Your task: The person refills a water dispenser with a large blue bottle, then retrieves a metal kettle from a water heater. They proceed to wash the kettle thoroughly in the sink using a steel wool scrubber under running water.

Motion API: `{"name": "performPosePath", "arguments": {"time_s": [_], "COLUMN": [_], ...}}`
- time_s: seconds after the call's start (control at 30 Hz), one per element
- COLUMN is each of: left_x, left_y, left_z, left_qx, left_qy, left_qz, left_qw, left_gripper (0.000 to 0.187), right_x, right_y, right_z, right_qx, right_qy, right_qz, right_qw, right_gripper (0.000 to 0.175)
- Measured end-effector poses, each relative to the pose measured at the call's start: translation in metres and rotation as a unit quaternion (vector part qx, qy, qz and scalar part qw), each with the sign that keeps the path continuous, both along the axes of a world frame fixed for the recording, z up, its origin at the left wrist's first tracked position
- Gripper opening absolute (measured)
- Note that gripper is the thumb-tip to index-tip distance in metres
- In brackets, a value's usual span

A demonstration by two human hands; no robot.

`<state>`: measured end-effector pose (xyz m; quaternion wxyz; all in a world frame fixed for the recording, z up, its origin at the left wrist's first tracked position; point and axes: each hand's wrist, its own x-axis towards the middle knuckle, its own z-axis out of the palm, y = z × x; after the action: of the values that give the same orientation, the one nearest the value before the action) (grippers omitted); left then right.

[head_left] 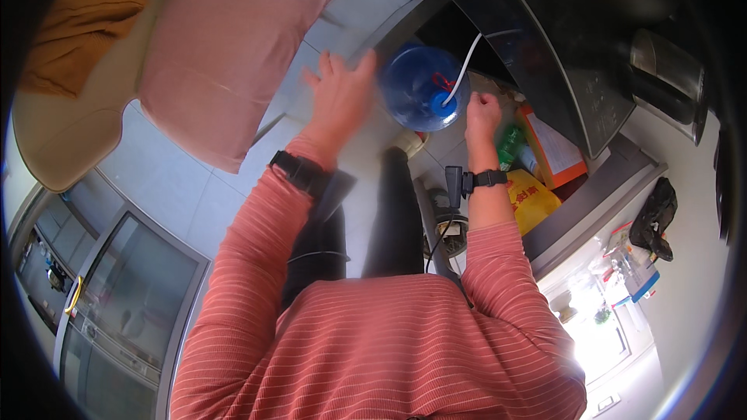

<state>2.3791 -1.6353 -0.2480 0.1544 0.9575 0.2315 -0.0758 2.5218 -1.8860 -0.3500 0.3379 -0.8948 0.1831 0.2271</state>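
Observation:
A large blue translucent water bottle (415, 84) stands on the floor before me. A white hose (467, 64) runs out of its blue cap (443, 103) up towards a black glossy appliance (560, 58). A red tie (442, 81) shows by the cap. My left hand (341, 93) is left of the bottle, fingers spread and blurred, with nothing in it. Close by the bottle's right side is my right hand (483, 116), fingers curled in, no object visible in them; whether it touches the bottle is unclear. Both wrists wear black straps.
Right of my right arm, an open compartment holds a green bottle (510, 146), an orange-edged box (554, 149) and a yellow packet (532, 201). A kettle (668, 84) and a black bag (655, 219) sit farther right. At left are a pink-covered seat (227, 52) and a glass door (134, 286).

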Motion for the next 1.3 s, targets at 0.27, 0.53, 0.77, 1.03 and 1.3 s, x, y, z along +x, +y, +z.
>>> {"name": "performPosePath", "arguments": {"time_s": [0.27,0.53,0.77,1.03,1.3], "left_x": [0.053,0.053,0.055,0.055,0.059], "left_y": [0.023,0.016,0.023,0.029,0.035], "left_z": [-0.035,-0.038,-0.036,-0.033,-0.024], "left_qx": [-0.116,-0.088,-0.074,-0.07,-0.114], "left_qy": [-0.019,-0.013,0.008,-0.011,0.054], "left_qz": [0.056,0.075,0.072,0.059,0.057], "left_qw": [0.991,0.993,0.995,0.996,0.99], "left_gripper": [0.03,0.023,0.023,0.02,0.02], "right_x": [-0.009,-0.011,-0.006,0.046,0.111], "right_y": [0.008,0.013,0.016,0.041,0.038], "right_z": [-0.034,-0.059,-0.054,-0.031,-0.023], "right_qx": [0.397,0.391,0.359,0.333,0.375], "right_qy": [0.395,0.423,0.44,0.489,0.519], "right_qz": [-0.45,-0.516,-0.522,-0.545,-0.528], "right_qw": [0.696,0.634,0.637,0.594,0.557], "right_gripper": [0.058,0.073,0.049,0.045,0.053]}}
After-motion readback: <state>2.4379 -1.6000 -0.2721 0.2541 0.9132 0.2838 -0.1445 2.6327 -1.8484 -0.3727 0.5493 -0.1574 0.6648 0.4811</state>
